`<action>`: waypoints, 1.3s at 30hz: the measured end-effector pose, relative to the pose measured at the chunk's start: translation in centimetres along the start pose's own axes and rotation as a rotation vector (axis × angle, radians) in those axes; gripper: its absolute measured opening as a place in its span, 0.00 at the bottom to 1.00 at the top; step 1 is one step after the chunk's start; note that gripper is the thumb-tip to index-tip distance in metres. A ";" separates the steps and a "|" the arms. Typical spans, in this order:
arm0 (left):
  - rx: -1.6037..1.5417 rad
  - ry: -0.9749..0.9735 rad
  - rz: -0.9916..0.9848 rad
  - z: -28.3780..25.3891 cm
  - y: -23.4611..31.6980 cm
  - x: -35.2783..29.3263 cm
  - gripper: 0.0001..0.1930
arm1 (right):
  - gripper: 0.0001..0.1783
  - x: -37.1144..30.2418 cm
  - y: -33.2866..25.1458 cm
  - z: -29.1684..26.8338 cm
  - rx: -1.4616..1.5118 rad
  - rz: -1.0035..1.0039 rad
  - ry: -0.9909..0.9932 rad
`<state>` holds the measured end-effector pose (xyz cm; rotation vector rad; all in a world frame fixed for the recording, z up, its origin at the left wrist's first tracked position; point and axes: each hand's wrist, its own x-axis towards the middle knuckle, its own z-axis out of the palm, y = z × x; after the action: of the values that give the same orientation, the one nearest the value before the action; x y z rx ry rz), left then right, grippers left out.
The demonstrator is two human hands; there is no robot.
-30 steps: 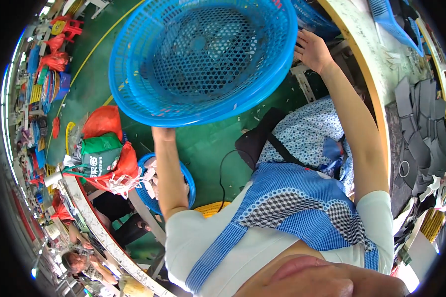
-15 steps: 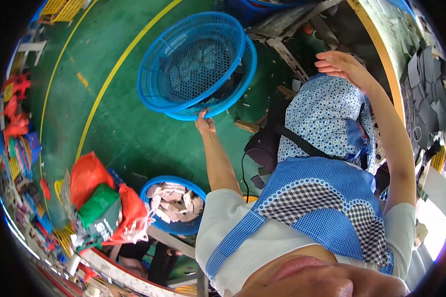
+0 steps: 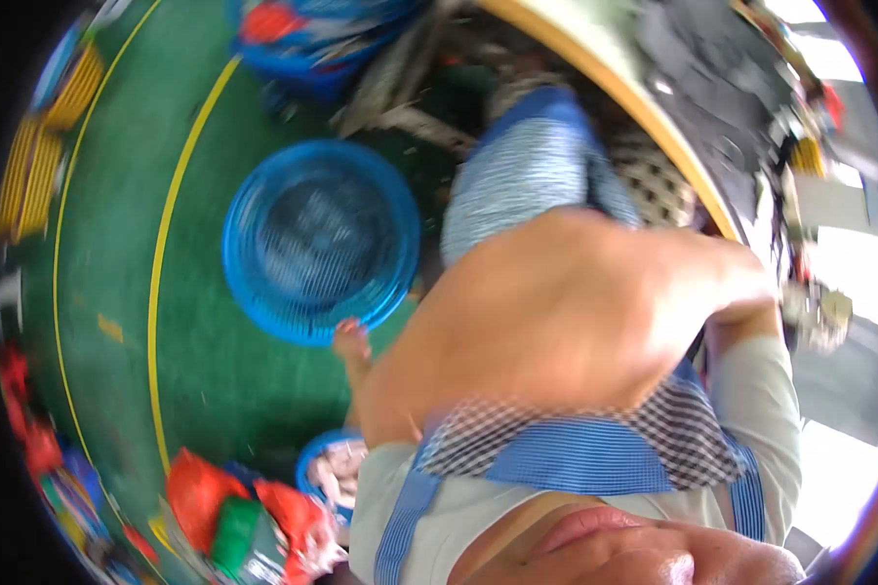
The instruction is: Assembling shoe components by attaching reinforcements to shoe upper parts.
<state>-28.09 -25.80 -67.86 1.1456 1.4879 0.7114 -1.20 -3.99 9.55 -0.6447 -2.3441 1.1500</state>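
On the floor side to my left is a round blue plastic basket with a perforated bottom, apparently nested in another one. My left hand has its fingers closed on the near rim. Whether the basket rests on the floor or is held slightly up I cannot tell. Across my apron, close to the camera, my right arm and hand form a large smear of motion. Its fingers cannot be made out, and nothing held shows there.
A smaller blue basket of pale pieces stands near my left elbow, by red and green bags. Ahead is a blue tub beside a metal frame. A yellow-edged worktable curves along my right. Yellow crates stand far left.
My right hand has swung from the far right across my body, now blurred. The upper basket no longer looks tilted over the lower one. The whole view has turned.
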 end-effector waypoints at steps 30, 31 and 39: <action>0.846 -0.248 1.674 33.6 93.7 7.3 0.44 | 0.39 -41.7 13.1 -25.4 -1.219 0.759 0.733; 0.835 -0.193 1.625 34.4 93.9 7.0 0.44 | 0.39 -42.4 13.4 -26.0 -1.203 0.746 0.746; 0.286 -0.227 1.706 34.0 95.0 7.3 0.27 | 0.28 -42.3 6.9 -20.4 -1.134 0.747 1.237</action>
<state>31.50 10.10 5.58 2.5514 0.0745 1.3639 45.38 -12.60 7.28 -1.9492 -1.3645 -0.5624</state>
